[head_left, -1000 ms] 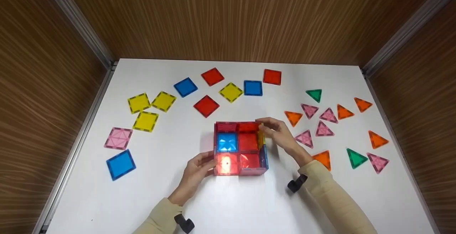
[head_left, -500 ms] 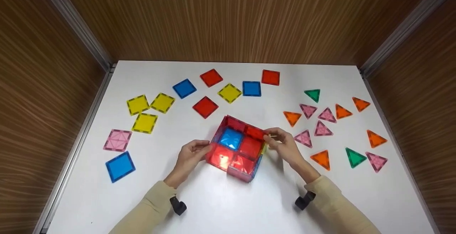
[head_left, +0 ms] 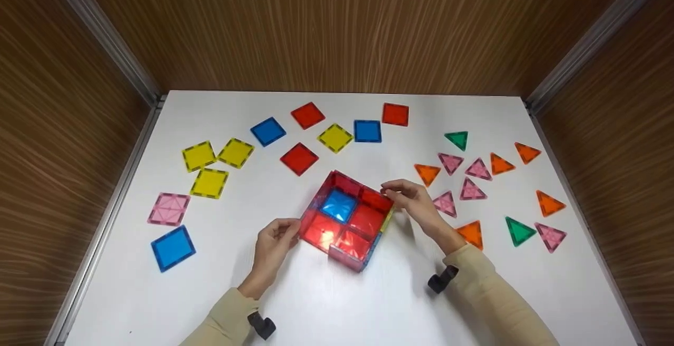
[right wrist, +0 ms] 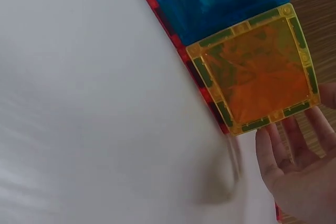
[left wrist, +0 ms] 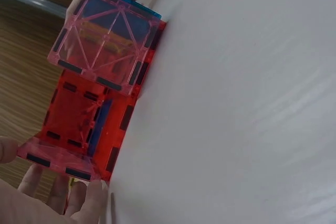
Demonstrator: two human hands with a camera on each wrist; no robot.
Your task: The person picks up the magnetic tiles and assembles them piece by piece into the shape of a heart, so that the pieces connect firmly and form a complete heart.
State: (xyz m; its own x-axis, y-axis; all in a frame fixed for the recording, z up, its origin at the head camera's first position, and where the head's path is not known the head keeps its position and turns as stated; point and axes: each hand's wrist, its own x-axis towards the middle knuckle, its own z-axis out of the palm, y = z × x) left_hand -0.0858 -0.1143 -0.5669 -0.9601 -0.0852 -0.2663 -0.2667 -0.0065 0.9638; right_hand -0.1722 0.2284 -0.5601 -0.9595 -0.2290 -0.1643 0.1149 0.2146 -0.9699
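An open-topped box of magnetic tiles [head_left: 367, 220] sits askew on the white table, its floor made of red squares and one blue square [head_left: 338, 205]. Walls stand around most of it: red at the back, yellow [right wrist: 257, 72] and blue [right wrist: 220, 3] on the right, one pink tile [left wrist: 105, 40] at the front right. The front left is without a wall. My left hand [head_left: 273, 246] pinches the left wall's near end, where the left wrist view shows thumb and fingers on either side of a pink tile [left wrist: 60, 158]. My right hand [head_left: 418, 206] grips the back right corner, beside the yellow tile.
Loose square tiles lie in an arc behind and to the left, among them a red one [head_left: 299, 159], a yellow one [head_left: 209, 183] and a blue one [head_left: 173, 248]. Several triangles, such as a green one [head_left: 519, 231], lie to the right. Wood-grain panels [head_left: 337, 30] enclose the table.
The box has turned clockwise as seen from above, from square-on to slanted, and shifted slightly left. My left hand has moved left with its corner; my right hand stays at the back right corner.
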